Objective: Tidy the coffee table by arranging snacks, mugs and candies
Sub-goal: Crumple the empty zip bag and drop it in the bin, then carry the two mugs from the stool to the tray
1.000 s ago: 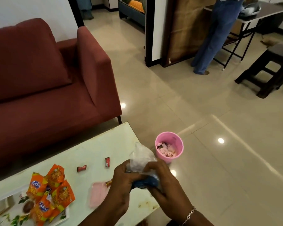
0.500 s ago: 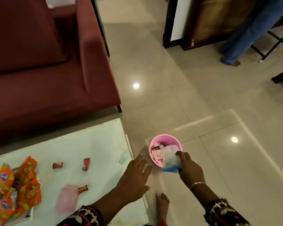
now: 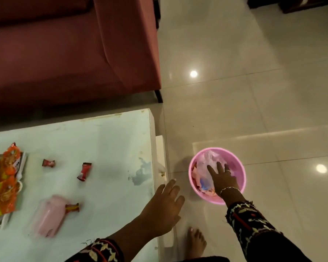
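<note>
My right hand (image 3: pixel 222 179) reaches into the pink bin (image 3: pixel 241 178) on the floor, fingers spread flat on a crumpled clear plastic bag (image 3: pixel 206 161) that lies on other wrappers inside. My left hand (image 3: pixel 165 203) hovers open over the right edge of the white coffee table (image 3: pixel 106 140). On the table lie two small red wrapped candies (image 3: pixel 48 163) (image 3: pixel 84 171), a third red and yellow candy (image 3: pixel 72 207) beside a pale pink blurred object (image 3: pixel 47 214), and orange snack packets (image 3: pixel 4 186) on a tray at the left edge.
A dark red sofa (image 3: pixel 64 50) stands behind the table. The pink bin sits on glossy beige floor tiles (image 3: pixel 254 91) right of the table. My bare foot (image 3: pixel 195 241) is on the floor between the table and the bin.
Both hands held the plastic bag over the table a second ago. My right hand carried it down into the pink bin and now presses on it; my left hand let go.
</note>
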